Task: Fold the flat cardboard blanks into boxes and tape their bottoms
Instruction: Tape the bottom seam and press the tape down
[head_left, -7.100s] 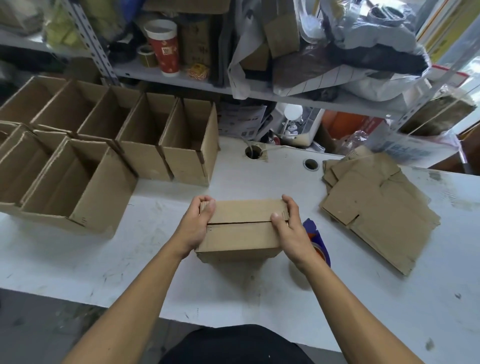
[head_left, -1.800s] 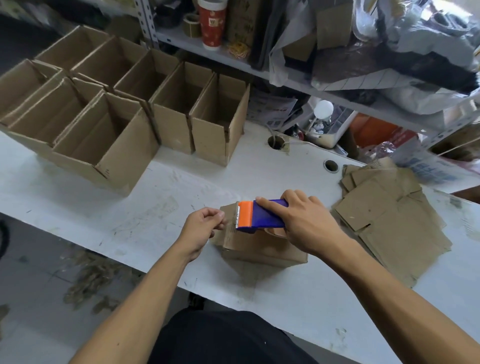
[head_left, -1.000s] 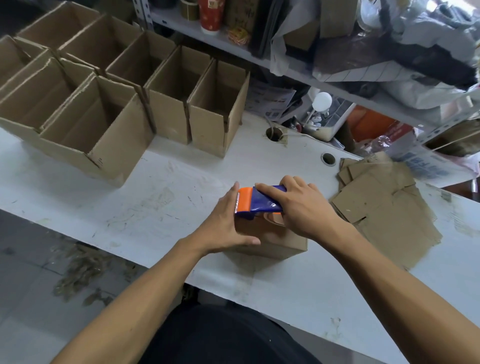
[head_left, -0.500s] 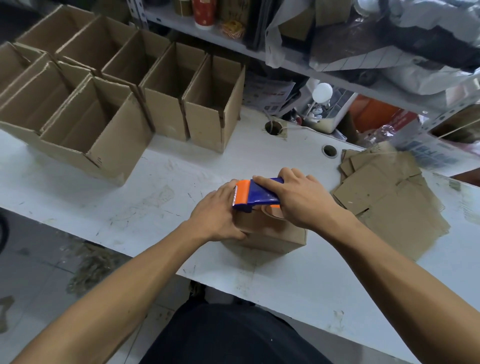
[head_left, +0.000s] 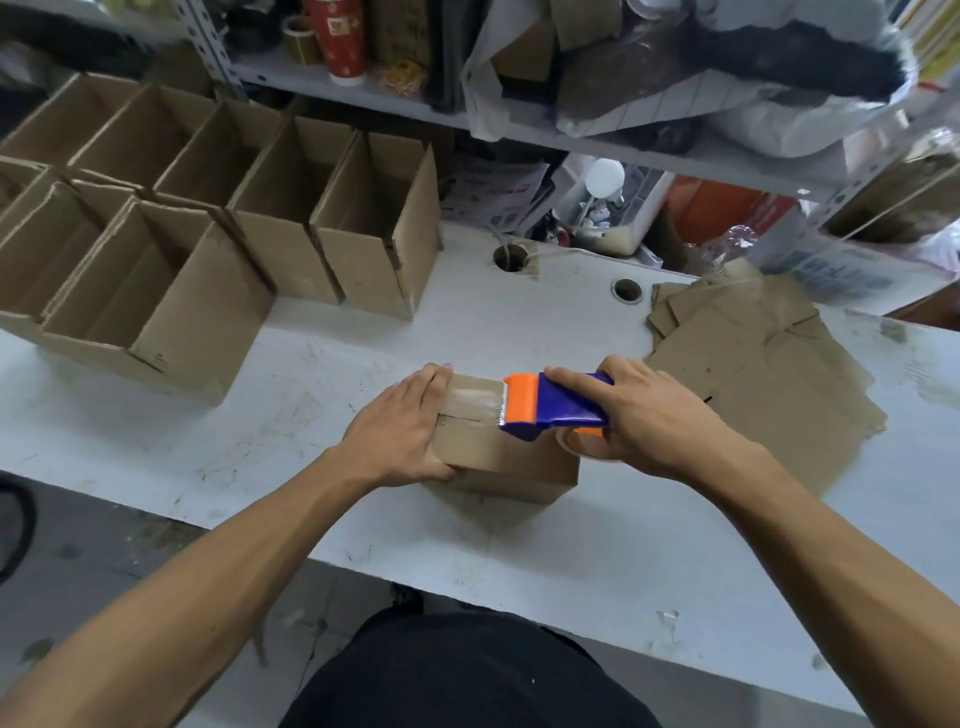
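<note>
A folded cardboard box lies bottom-up in the middle of the white table. My left hand holds its left end, fingers over the top edge and thumb on the near side. My right hand grips a blue and orange tape dispenser over the right part of the box. A strip of clear tape runs along the flap seam from my left fingers to the dispenser's toothed blade. A pile of flat cardboard blanks lies to the right.
Several finished open boxes stand in rows at the left and back left. Two cable holes pierce the table behind the box. A cluttered metal shelf with bags, a red cup and tape rolls rises behind the table.
The dispenser has been drawn to the right along the box, leaving clear tape on the seam. My left hand stays clamped on the box's left end.
</note>
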